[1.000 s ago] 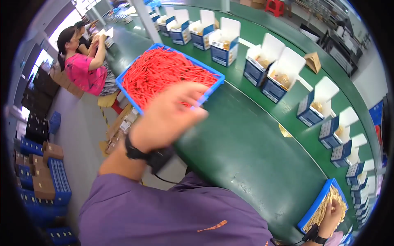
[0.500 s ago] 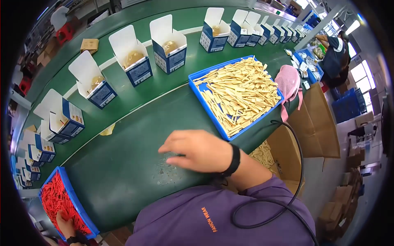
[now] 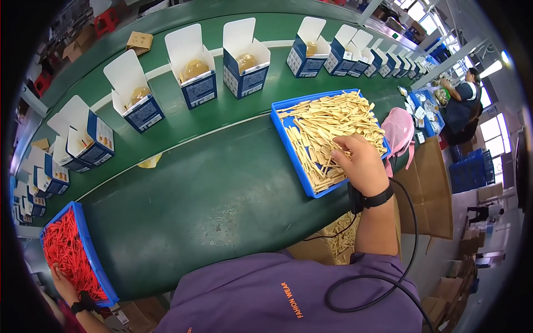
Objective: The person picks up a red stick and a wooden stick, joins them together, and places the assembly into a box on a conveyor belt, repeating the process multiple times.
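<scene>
My right hand (image 3: 361, 164) rests in a blue tray (image 3: 288, 145) heaped with pale flat sticks (image 3: 327, 125), its fingers curled around a few of them. A black wristband with a cable sits on that wrist. At the far lower left, my left hand (image 3: 64, 286), also wearing a black band, lies at the near end of a blue tray (image 3: 89, 250) full of red sticks (image 3: 64, 247). Its fingers are mostly hidden at the picture's edge.
A green conveyor belt (image 3: 222, 105) carries a row of open blue-and-white boxes (image 3: 244, 69) past the dark green table (image 3: 194, 200). A pink cap (image 3: 400, 130) lies right of the tray. Another person (image 3: 461, 105) works at the far right, and cardboard cartons stand below the table's edge.
The view swung from the red tray on my left toward the tray of pale sticks. My right hand left the bare green table and went into that tray.
</scene>
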{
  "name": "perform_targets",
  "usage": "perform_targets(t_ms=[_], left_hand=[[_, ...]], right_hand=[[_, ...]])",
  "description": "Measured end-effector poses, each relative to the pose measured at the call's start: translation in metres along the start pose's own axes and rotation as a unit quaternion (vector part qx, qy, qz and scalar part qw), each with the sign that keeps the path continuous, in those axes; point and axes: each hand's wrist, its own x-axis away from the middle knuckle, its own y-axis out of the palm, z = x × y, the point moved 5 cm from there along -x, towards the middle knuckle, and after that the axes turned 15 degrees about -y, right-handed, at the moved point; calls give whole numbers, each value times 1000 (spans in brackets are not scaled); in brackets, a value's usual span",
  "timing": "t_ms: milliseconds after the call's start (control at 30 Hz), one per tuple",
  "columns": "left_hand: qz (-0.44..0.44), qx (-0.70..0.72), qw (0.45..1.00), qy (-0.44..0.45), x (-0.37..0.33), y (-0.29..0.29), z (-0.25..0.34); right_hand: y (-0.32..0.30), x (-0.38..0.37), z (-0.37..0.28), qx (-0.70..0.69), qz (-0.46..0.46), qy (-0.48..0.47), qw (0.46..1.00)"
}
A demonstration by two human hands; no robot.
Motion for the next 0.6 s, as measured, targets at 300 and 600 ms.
perform_targets(t_ms=[300,600], left_hand=[[-93,451,882,-100,119,-43,201],[-619,495,605,-70,283,48,399]], right_hand=[[13,1,20,60,-36,75,995],[5,-13,7,117,-68,46,990]])
